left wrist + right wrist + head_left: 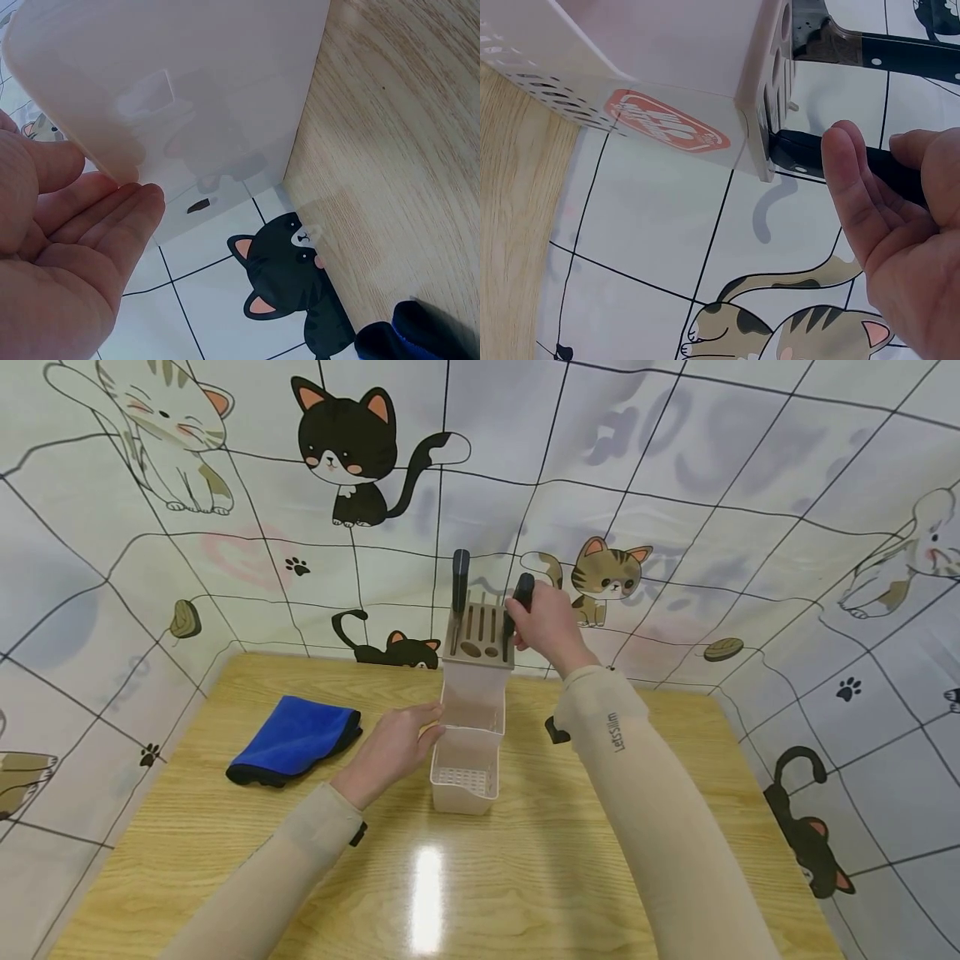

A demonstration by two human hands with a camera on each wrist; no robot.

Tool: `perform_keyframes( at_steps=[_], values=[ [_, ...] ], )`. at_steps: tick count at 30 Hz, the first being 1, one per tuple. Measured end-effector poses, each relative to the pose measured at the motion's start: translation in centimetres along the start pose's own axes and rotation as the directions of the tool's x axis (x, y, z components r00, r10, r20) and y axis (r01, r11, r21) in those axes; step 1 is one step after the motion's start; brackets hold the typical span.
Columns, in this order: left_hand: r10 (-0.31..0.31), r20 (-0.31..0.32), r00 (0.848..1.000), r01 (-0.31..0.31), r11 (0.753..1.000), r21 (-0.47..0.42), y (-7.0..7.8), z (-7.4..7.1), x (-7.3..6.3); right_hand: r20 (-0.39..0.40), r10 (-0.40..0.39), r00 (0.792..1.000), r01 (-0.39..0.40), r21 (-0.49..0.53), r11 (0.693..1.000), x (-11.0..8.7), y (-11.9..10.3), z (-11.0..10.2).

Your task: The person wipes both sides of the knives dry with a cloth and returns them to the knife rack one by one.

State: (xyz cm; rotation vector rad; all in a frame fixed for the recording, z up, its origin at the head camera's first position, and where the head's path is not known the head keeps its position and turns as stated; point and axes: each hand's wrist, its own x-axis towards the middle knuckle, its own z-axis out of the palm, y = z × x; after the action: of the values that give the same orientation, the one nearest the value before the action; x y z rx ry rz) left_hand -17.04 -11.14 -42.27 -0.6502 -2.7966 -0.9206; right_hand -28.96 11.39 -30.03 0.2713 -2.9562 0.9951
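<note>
A pale plastic knife holder (468,745) stands on the table, with stepped compartments in front and a slotted top (480,631) at the back. My right hand (549,625) grips the black handle of a knife (802,152) at the right end of that top; its blade is hidden in the slot. Another black-handled knife (461,581) stands upright in the left slot. On the holder's left side, my left hand (396,745) holds the edge of the wall between thumb and fingers, its fingertips against the smooth side in the left wrist view.
A folded blue cloth (296,739) with black edging lies to the left on the wooden table (600,877). Behind and at both sides rises a tiled sheet (495,452) printed with cartoon cats, close behind the holder. An orange label (666,120) marks the holder's right side.
</note>
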Motion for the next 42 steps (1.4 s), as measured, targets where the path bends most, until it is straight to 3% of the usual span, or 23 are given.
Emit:
perform_keyframes(
  at_steps=[10, 15, 23, 30, 36, 42],
  values=[
    [-0.018, 0.001, 1.000, 0.018, 1.000, -0.017, 0.1, 0.1, 0.2, 0.033, 0.017, 0.999, -0.018, 0.037, 0.999, -0.1, 0.1, -0.5],
    [-0.012, -0.014, 1.000, 0.012, 1.000, -0.017, 0.1, 0.3, 0.3, 0.082, 0.047, 0.996, -0.048, 0.008, 0.999, -0.5, 0.6, -1.2],
    [0.013, -0.056, 0.998, -0.013, 1.000, -0.005, 0.0, 0.3, 0.1, 0.124, -0.024, 0.992, 0.033, -0.074, 0.997, -2.7, 2.5, -1.6],
    [-0.002, -0.047, 0.999, 0.005, 0.999, 0.045, -0.2, -0.1, -0.2, 0.110, -0.049, 0.993, 0.063, -0.121, 0.991, -5.0, 5.2, -2.1],
    [-0.055, -0.012, 0.998, 0.055, 0.998, 0.034, -0.9, -1.9, -0.6, 0.053, -0.052, 0.997, 0.061, -0.179, 0.982, -7.1, 7.1, -3.3],
    [-0.040, -0.038, 0.998, 0.045, 0.990, 0.136, -3.0, -5.1, -0.8, -0.034, -0.073, 0.997, 0.064, -0.216, 0.974, -9.7, 9.0, -4.7]
  ],
)
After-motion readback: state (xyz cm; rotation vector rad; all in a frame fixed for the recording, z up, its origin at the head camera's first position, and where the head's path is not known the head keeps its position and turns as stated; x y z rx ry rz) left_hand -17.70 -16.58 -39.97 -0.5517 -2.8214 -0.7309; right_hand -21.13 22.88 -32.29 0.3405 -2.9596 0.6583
